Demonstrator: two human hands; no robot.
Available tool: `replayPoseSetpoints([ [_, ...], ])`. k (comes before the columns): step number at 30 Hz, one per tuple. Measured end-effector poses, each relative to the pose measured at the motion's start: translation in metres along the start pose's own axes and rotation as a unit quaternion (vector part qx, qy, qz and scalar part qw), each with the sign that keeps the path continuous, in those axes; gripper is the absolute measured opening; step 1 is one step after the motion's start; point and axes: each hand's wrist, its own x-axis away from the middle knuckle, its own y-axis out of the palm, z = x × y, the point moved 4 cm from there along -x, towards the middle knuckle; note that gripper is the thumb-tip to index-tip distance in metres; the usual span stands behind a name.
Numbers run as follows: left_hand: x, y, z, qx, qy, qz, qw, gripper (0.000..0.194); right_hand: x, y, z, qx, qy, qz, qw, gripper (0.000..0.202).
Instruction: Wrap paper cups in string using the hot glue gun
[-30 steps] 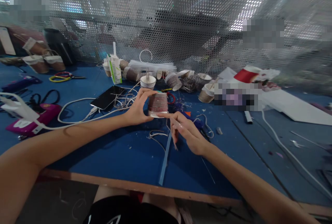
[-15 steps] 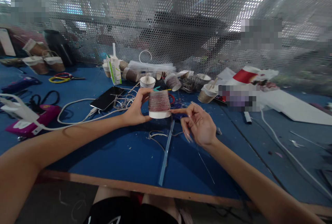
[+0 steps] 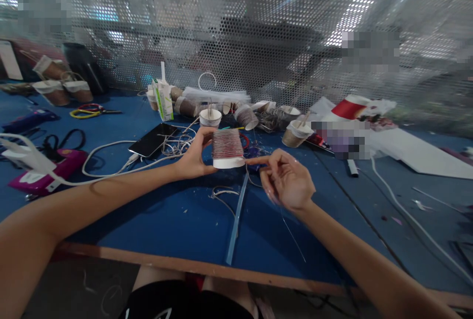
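Between the thumb and fingers of my left hand (image 3: 197, 154) is a paper cup (image 3: 228, 147), its side wound with rows of reddish-grey cord. A bare white band shows along the cup's lower edge. The tip of my right hand's (image 3: 290, 178) stretched index finger reaches that band's right end and seems to touch it. The other right fingers are loosely bent, and I make out nothing held in them. Below the cup, a translucent bluish strip (image 3: 237, 220) lies on the table beside a loose piece of cord (image 3: 225, 192).
Cord-wrapped cups stand and lie along the back, including one cup (image 3: 295, 133) at right. On the left are a black phone (image 3: 153, 140), tangled cord (image 3: 179, 144), scissors (image 3: 88, 111) and a purple device (image 3: 50, 174). A perforated metal screen (image 3: 221, 28) rises behind the blue table (image 3: 166, 225).
My right hand has shifted slightly to the right, its index finger still at the cup's lower edge. The cup has tilted and turned a little in my left hand.
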Motion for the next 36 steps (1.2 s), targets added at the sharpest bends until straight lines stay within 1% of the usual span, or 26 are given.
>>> replayPoseSetpoints([
  [2,0.0,0.001,0.0,0.01,-0.007,0.002,1.0,0.075,0.002,0.007,0.002,0.001,0.02,-0.045,0.999,0.044],
  [4,0.0,0.001,0.0,0.023,-0.01,0.002,1.0,0.075,0.002,0.009,0.002,-0.005,0.033,-0.047,0.998,0.043],
  [9,0.003,0.001,-0.001,0.05,-0.023,0.011,0.998,0.076,-0.002,0.002,0.003,-0.027,0.069,0.023,0.997,0.041],
  [11,0.004,0.001,-0.003,0.062,-0.028,0.013,0.998,0.077,-0.004,-0.004,0.004,-0.031,0.068,0.057,0.996,0.04],
  [14,0.005,0.0,-0.004,0.072,-0.024,0.017,0.997,0.077,-0.006,-0.017,0.006,-0.014,0.03,0.133,0.991,0.04],
  [16,0.005,0.0,-0.005,0.067,-0.025,0.017,0.997,0.077,-0.006,-0.026,0.003,0.02,-0.025,0.181,0.983,0.038],
  [17,0.004,0.0,-0.006,0.064,-0.027,0.015,0.997,0.078,-0.005,-0.028,0.001,0.045,-0.06,0.189,0.979,0.034],
  [18,0.004,0.0,-0.006,0.061,-0.03,0.011,0.998,0.079,-0.004,-0.028,-0.002,0.075,-0.095,0.178,0.976,0.029],
  [19,0.004,0.001,-0.006,0.06,-0.034,0.004,0.998,0.081,-0.003,-0.026,-0.005,0.11,-0.126,0.146,0.975,0.027],
  [20,0.003,0.001,-0.005,0.06,-0.036,-0.007,0.998,0.084,-0.002,-0.021,-0.007,0.145,-0.146,0.098,0.974,0.031],
  [21,0.003,0.002,-0.004,0.062,-0.035,-0.019,0.997,0.088,-0.001,-0.016,-0.008,0.18,-0.157,0.042,0.97,0.042],
  [23,0.002,0.004,-0.001,0.067,-0.029,-0.05,0.996,0.093,0.003,-0.006,-0.006,0.238,-0.156,-0.053,0.957,0.062],
  [25,0.002,0.006,0.004,0.068,-0.018,-0.081,0.994,0.093,0.005,-0.001,-0.001,0.277,-0.146,-0.098,0.945,0.068],
  [28,0.003,0.008,0.007,0.047,-0.01,-0.111,0.993,0.09,0.006,0.001,0.006,0.299,-0.145,-0.116,0.936,0.064],
  [31,0.004,0.009,0.006,0.003,0.0,-0.122,0.993,0.092,0.006,0.0,0.011,0.309,-0.149,-0.108,0.933,0.06],
  [33,0.005,0.009,0.008,-0.03,0.034,-0.119,0.992,0.099,0.006,0.001,0.011,0.333,-0.158,-0.099,0.924,0.056],
  [36,0.006,0.007,0.014,-0.098,0.113,-0.091,0.985,0.112,0.007,0.002,0.01,0.41,-0.172,-0.084,0.892,0.05],
])
